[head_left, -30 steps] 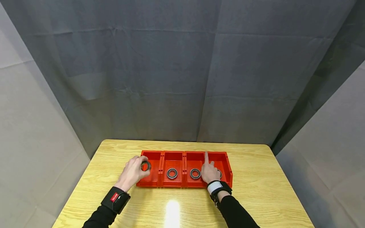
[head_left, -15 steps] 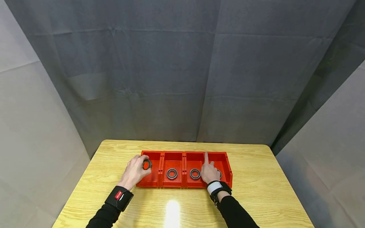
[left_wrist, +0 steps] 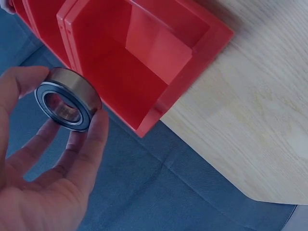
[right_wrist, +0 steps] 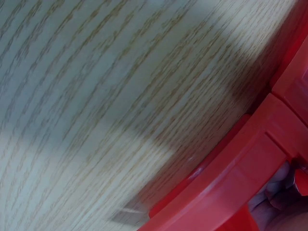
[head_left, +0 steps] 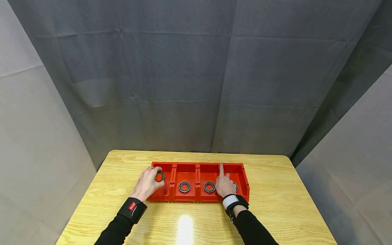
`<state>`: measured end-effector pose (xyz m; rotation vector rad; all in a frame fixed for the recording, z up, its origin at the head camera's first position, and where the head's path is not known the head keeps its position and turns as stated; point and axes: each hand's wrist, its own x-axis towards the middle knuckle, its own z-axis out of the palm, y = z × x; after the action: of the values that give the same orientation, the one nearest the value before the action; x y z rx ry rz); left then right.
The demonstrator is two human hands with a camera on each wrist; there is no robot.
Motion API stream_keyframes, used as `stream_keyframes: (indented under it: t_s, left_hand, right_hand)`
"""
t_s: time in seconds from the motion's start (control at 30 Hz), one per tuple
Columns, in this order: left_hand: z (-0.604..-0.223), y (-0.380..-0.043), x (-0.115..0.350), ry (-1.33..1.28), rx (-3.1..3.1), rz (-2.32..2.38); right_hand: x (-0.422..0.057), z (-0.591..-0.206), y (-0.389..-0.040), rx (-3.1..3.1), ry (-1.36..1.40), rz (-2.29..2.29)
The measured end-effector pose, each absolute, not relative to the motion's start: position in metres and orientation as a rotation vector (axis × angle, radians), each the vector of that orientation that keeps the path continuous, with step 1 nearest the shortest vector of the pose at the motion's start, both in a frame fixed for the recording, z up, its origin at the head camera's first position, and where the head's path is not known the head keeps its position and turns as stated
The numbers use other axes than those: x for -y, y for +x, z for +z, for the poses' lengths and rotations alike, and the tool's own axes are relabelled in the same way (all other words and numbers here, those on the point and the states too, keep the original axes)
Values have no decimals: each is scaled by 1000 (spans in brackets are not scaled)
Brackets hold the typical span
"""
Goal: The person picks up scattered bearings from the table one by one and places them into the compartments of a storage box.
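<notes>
My left hand (head_left: 148, 183) pinches a ball bearing (left_wrist: 79, 89) between thumb and fingertips, tilted on edge. In the head view it hangs over the leftmost red bin (head_left: 167, 168) of a row. In the left wrist view the bearing's steel outer ring and dark seal show clearly, beside the bin's wall. My right hand (head_left: 225, 185) grips the divider between the third and rightmost bins, index finger straight along its top. Bearings lie flat in the second bin (head_left: 184, 191), the third bin (head_left: 209, 191) and the rightmost bin, where the hand partly hides the bearing (head_left: 236, 187).
The joined red bins stand on a wooden table (head_left: 269, 190). Grey cloth (head_left: 171, 85) hangs behind the table's far edge, with pale panels (head_left: 36, 153) at both sides. In the right wrist view, a red bin wall (right_wrist: 226, 187) crosses the lower right corner.
My left hand has moved slightly right with the bearing, further over the leftmost bin. My right hand has stayed in place, and the bins and other bearings are unmoved.
</notes>
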<state>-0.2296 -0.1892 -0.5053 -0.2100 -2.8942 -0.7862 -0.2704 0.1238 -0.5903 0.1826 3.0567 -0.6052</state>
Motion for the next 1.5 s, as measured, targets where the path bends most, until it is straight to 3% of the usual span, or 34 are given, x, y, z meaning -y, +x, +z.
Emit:
stream_keyframes:
  t_s: [1.5]
  left_hand:
    - [-556,-263,173,-303,3087,-484]
  right_hand:
    - [-124,-594,-272,-3063,187,-589]
